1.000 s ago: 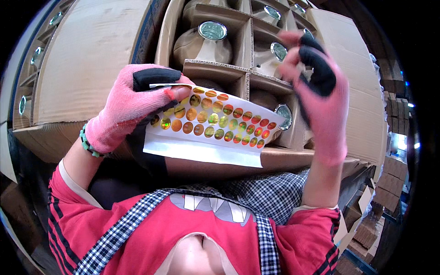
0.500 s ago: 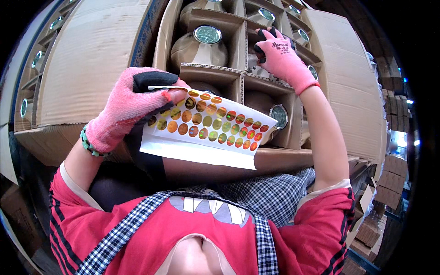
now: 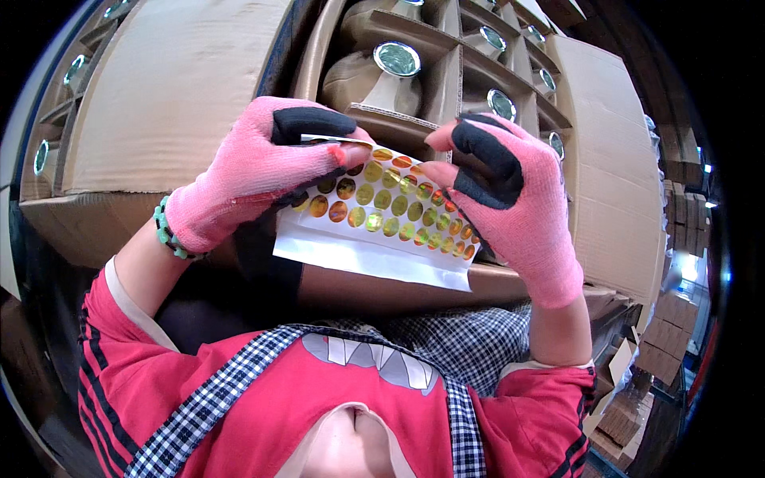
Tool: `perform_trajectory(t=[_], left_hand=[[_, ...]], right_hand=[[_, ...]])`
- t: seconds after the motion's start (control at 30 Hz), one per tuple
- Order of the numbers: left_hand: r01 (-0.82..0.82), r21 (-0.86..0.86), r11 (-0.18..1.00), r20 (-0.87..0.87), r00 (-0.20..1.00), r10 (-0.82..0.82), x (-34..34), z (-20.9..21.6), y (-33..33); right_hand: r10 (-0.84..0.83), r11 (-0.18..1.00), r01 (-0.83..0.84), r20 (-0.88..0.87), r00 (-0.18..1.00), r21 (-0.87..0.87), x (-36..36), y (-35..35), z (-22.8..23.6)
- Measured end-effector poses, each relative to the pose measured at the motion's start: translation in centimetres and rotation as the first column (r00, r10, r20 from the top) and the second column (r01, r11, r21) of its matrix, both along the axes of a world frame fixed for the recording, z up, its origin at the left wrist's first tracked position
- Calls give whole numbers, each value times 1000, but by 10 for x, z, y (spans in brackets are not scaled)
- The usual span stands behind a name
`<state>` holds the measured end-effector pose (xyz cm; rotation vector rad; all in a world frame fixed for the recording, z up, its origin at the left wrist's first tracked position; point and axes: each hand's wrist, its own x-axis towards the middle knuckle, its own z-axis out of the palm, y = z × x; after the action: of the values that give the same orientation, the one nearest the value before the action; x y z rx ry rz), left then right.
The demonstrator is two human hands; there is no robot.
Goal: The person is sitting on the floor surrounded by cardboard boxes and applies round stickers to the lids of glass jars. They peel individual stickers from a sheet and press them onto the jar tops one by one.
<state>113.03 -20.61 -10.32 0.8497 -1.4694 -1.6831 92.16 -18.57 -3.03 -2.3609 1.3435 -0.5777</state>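
My left hand (image 3: pixel 239 171), in a pink glove with black fingertips, pinches the upper left edge of a white sheet of stickers (image 3: pixel 374 269). Rows of oval, shiny gold, orange and green stickers cover the sheet, which bends along its lower part. At the sheet's upper right is my right hand (image 3: pixel 518 187), gloved the same way, with bare tips on thumb and forefinger. Those two tips are apart; the thumb lies over or close to the stickers, and whether it touches is unclear. Behind the sheet, round-bodied jars (image 3: pixel 382 89) with silver-rimmed, greenish tops sit in a divided carton (image 3: pixel 398 123).
Cardboard dividers (image 3: pixel 453 84) separate the jars. The carton's flap (image 3: pixel 602 159) spreads out at the right. Another carton (image 3: pixel 175 88) with similar jars stands at the left. Stacked brown boxes (image 3: pixel 673 323) are farther right.
My right hand has come back from a jar compartment to the sheet's upper right. My left hand and the sheet have shifted slightly right in the view.
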Motion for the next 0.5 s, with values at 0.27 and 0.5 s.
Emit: perform_trajectory(t=[0.27, 0.5], left_hand=[[-3, -6, 1000, 5, 1000, 3, 1, 1, 0], [-10, -42, 999, -4, 1000, 10, -4, -3, 1]], right_hand=[[18, 999, -20, -37, 999, -41, 6, 4, 0], [-22, 997, 21, -14, 1000, -71, 1, 9, -6]])
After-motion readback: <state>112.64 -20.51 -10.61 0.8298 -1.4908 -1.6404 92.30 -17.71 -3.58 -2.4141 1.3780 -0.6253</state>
